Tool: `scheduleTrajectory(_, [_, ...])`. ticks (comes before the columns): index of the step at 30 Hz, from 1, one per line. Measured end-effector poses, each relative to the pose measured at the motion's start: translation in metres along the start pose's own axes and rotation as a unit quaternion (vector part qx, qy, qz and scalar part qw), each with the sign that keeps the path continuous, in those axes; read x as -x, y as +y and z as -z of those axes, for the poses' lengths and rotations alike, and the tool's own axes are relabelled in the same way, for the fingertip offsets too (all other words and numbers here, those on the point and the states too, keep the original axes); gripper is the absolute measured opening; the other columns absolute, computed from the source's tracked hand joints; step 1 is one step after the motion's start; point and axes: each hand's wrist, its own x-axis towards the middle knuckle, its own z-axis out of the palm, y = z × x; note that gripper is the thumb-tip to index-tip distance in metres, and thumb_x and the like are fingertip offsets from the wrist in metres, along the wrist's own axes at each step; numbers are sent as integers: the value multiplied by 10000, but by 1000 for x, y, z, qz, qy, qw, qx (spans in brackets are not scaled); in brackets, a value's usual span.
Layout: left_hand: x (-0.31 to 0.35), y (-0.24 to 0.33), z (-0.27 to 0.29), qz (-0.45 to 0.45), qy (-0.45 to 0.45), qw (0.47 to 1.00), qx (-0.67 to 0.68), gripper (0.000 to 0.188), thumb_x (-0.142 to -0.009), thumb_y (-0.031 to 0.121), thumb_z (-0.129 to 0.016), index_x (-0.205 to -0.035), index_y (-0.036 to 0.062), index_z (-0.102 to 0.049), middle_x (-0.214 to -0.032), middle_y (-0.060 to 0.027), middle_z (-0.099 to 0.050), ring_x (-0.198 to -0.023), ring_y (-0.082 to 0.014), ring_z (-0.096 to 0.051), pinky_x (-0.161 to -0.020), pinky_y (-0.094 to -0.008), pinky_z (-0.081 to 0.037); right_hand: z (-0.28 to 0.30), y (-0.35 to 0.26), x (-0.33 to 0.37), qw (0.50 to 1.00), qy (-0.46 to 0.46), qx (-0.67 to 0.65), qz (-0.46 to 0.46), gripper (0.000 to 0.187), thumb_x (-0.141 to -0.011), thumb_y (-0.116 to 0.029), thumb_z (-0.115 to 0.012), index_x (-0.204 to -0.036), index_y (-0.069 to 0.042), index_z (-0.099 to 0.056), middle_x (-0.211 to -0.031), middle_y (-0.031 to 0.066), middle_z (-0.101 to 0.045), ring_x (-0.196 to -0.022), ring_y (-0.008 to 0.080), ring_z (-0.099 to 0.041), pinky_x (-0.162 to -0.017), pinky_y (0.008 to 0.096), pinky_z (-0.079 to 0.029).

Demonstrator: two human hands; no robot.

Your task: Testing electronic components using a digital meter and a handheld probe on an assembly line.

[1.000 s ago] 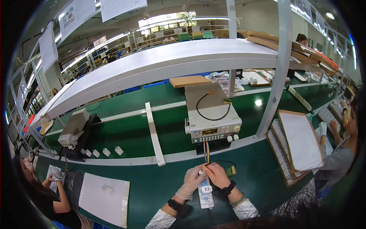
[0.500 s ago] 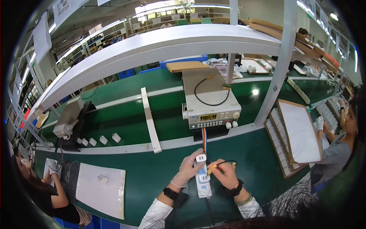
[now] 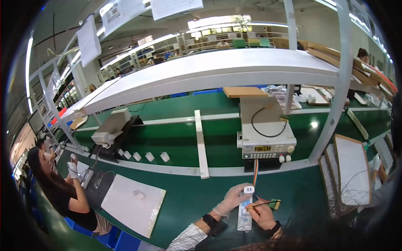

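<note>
Holding a long white power strip (image 3: 245,211) flat on the green bench (image 3: 184,201), the left hand (image 3: 232,200) in a thin translucent glove curls fingers over the strip's upper end, thumb and fingers pinching a small white plug adapter (image 3: 248,190) seated at that end. Right hand (image 3: 263,212) sits just right of the strip, fingers pressed together around thin red and yellow wires (image 3: 264,203) that run to a small green connector block (image 3: 274,203) lying on the bench beside it. Strip lies lengthwise, near the bottom centre of the head view, between both wrists; dark bands on each wrist. Directly behind, a grey bench tester (image 3: 266,140) with a lit display, a rainbow ribbon cable (image 3: 255,170) dropping from its front toward the hands. Left of it, 4 small white adapters (image 3: 142,156) in a row on the conveyor, a white divider bar (image 3: 201,144), and a white foam pad (image 3: 133,204) with 1 adapter on it. A person (image 3: 63,184) at far left works with gloved hands. White framed boards (image 3: 352,169) at right.
</note>
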Motion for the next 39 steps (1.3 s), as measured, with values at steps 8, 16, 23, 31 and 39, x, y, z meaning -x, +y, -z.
scheduleTrajectory(8, [-69,33,79,-193,234,944,-128,556,-835,88,-670,-1355,19,-483,-1083,-75,-646,-994,-250,-619,-913,-343,-473,-9,31,8,902,-21,-402,-157,183,-881,-7,-634,-1064,2,-644,-1039,50,-566,-962,167,-592,-886,295,-470])
scheduleTrajectory(16, [-128,23,146,121,21,870,-478,418,-824,193,-635,-1214,59,-568,-1126,-185,-619,-1044,-357,-600,-895,-412,-482,-13,34,7,900,-23,-409,-147,200,-868,-13,-663,-1065,11,-637,-1066,62,-568,-960,147,-581,-876,278,-467])
scheduleTrajectory(23, [-131,28,217,126,23,711,-691,242,-827,201,-620,-1037,100,-687,-994,-132,-683,-1074,-290,-620,-856,-435,-487,-24,50,14,904,21,-409,-122,194,-832,-4,-709,-1015,2,-643,-1015,113,-643,-860,147,-598,-784,288,-502])
scheduleTrajectory(31, [-20,-22,376,413,163,517,-732,249,-903,201,-565,-1106,126,-688,-1161,-96,-645,-977,-284,-666,-791,-431,-520,-25,55,18,758,-65,-612,-217,188,-891,9,-632,-1079,16,-632,-1031,38,-581,-997,151,-592,-883,272,-479])
scheduleTrajectory(39, [-24,30,249,43,229,863,-448,371,-873,122,-641,-1229,64,-556,-1167,-78,-604,-973,-255,-649,-920,-368,-495,-13,33,3,913,-14,-371,-170,202,-878,11,-635,-1080,20,-638,-989,51,-582,-864,85,-574,-770,227,-477])
